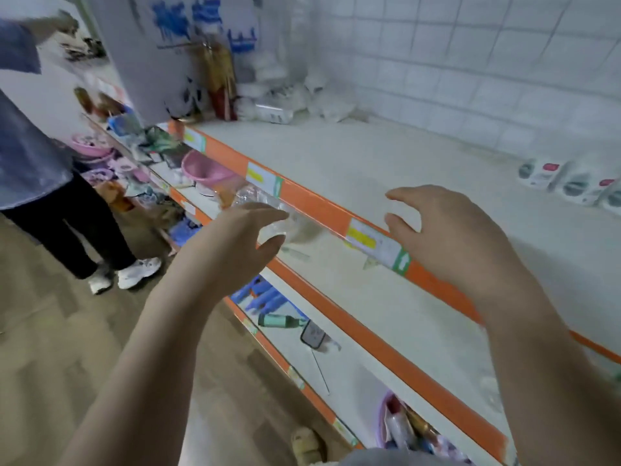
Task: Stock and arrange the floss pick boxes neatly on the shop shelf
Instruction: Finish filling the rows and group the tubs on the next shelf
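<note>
Along the top shelf (386, 163), the floss pick boxes (571, 183) sit bunched toward its far right edge, well apart from both hands. Left hand (235, 237) and right hand (447, 237) hover at the orange front edge (312, 203), fingers loosely spread, holding nothing. Best move, I'd say: swing right, take one box, square it up.

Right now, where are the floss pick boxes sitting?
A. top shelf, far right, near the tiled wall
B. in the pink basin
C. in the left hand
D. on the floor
A: the floss pick boxes stand on the top shelf at far right; the left hand and right hand hold nothing.
</note>
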`<state>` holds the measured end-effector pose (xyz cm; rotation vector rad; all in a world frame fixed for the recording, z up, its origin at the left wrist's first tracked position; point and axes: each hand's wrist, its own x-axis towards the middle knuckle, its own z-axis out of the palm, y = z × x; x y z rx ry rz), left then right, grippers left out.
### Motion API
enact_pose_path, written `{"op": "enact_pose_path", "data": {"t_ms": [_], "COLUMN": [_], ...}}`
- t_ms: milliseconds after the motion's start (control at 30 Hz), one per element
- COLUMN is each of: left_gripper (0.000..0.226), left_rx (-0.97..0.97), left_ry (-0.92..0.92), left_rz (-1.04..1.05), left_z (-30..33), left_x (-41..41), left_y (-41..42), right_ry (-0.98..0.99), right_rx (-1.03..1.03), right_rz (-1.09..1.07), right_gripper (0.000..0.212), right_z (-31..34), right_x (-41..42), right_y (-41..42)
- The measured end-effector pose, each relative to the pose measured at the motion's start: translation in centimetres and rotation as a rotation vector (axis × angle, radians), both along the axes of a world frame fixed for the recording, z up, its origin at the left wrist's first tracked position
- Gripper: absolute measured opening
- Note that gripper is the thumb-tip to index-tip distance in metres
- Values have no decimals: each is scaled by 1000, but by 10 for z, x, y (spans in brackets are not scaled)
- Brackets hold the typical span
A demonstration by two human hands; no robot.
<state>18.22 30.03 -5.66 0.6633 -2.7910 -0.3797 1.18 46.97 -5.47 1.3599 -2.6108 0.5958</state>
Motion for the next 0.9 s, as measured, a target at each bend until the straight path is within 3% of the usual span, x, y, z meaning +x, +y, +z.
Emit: {"op": "enact_pose_path", "data": {"t_ms": [400, 633, 800, 900], "left_gripper": [41, 40, 42, 48], "left_rx": [-18, -59, -144, -206], "left_ry": [-70, -9, 99, 46], "left_rz": [-56, -280, -415, -476], "left_z": [14, 8, 18, 19], "left_x": [-66, -131, -184, -211], "left_y": [-211, -322, -363, -375], "right_ry": [19, 16, -75, -201], "right_rx": [142, 180, 115, 46], "right_rz": [-30, -270, -425, -494], "right_gripper": [40, 41, 39, 38], "right_z": [36, 24, 26, 26], "right_x": [-60, -85, -109, -139], "right_y": [-204, -275, -312, -328]}}
